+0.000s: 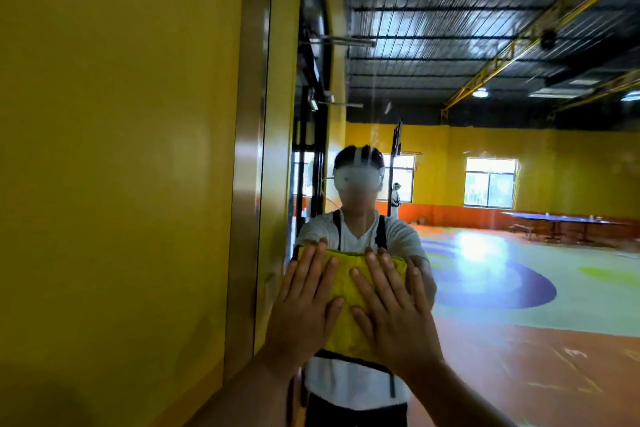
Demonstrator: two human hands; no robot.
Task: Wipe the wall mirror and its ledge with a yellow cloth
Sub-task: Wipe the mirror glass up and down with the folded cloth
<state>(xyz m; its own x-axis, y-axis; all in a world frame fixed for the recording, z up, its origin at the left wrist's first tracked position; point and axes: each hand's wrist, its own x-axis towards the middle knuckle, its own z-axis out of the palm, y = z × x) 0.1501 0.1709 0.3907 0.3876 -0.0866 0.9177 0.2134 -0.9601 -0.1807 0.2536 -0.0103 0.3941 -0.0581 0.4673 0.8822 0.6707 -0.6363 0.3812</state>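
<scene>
The large glass wall mirror (pixel 485 184), which reflects a yellow-walled hall, spreads above and to the right of both hands; its tall brushed-metal side frame (pixel 247 184) stands just left of the left hand, and a glossy yellow wall panel (pixel 121 149) lies beyond that. The folded yellow cloth (pixel 346 288) lies flat on the glass under both palms; the left hand (pixel 304 302) and the right hand (pixel 391 308) press it side by side, fingers straight and spread, gripping nothing. The step in hand appears to be wiping the mirror face near its left edge; faint vertical streaks show above the hands, so the next move likely calls for firm, even pressure sweeping upward. The ledge is out of view; no container shows.
</scene>
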